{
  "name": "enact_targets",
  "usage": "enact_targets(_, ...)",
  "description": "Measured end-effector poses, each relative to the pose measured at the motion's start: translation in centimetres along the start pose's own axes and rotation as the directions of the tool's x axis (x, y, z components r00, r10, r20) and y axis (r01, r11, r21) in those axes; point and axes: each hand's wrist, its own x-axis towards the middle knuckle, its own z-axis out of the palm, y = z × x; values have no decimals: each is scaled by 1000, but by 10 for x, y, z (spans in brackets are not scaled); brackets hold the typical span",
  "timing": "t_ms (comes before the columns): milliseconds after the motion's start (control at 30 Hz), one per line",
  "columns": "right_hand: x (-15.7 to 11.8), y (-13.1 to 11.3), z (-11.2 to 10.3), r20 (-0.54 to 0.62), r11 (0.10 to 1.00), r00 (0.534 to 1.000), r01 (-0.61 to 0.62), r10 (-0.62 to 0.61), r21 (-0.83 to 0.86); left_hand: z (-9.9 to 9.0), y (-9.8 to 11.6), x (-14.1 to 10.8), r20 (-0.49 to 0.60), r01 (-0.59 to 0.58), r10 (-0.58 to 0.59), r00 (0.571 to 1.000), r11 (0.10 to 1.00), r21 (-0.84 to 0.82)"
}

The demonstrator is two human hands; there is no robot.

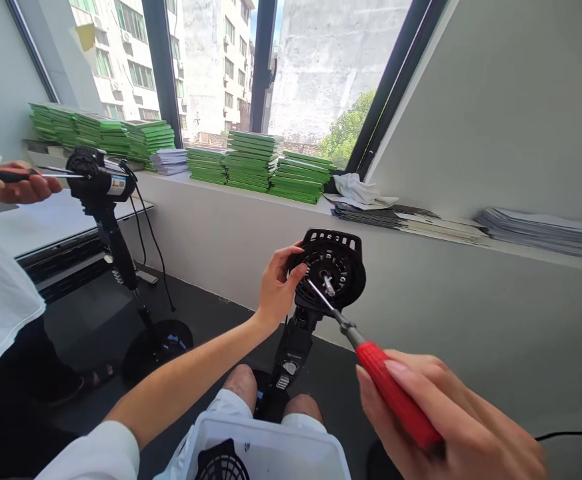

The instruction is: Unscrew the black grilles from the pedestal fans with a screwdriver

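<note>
Steadily, the left hand (278, 287) grips the left edge of the black fan head (355, 275), thumb in front; the right hand (458, 407) is closed round the red-handled screwdriver (385, 380), whose tip is beside the left thumb; whether it touches a screw I cannot tell. Mounted on its stand (295, 343), the fan head faces the person, beyond a white tub (291, 453) holding a black grille (223, 467); at left, a co-worker's hand (31, 191) is near a second fan (115, 185).

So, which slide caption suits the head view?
Left hand grips a black fan head; right hand holds a red-handled screwdriver.
</note>
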Motion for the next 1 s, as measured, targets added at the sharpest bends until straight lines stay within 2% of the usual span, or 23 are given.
enact_targets(133,20,1,16,-16,981,993,115,-119,-154,0,1,1,17,13,-12,1000,1000,-14)
enact_targets(233,25,-1,17,-1,975,995,97,-99,-197,-1,2,3,41,21,-20,999,999,-24)
enact_targets(333,31,-5,14,34,978,997,70,-64,-197,-1,4,4,46,27,-25,999,998,-50)
enact_targets(533,38,-2,8,88,971,988,143,-128,-193,0,8,4,30,46,-45,999,998,-44)
enact_targets(633,40,-3,6,91,970,987,146,-130,-197,0,8,4,26,41,-40,999,998,-39)
enact_targets(700,42,-4,4,84,959,981,187,-173,-213,0,7,4,29,34,-33,999,999,-33)
enact_targets(867,43,-4,1,118,959,982,172,-149,-224,1,6,4,18,26,-26,999,1000,-5)
enact_targets(1000,42,1,2,88,941,967,254,-240,-223,1,7,3,27,24,-24,999,1000,-5)
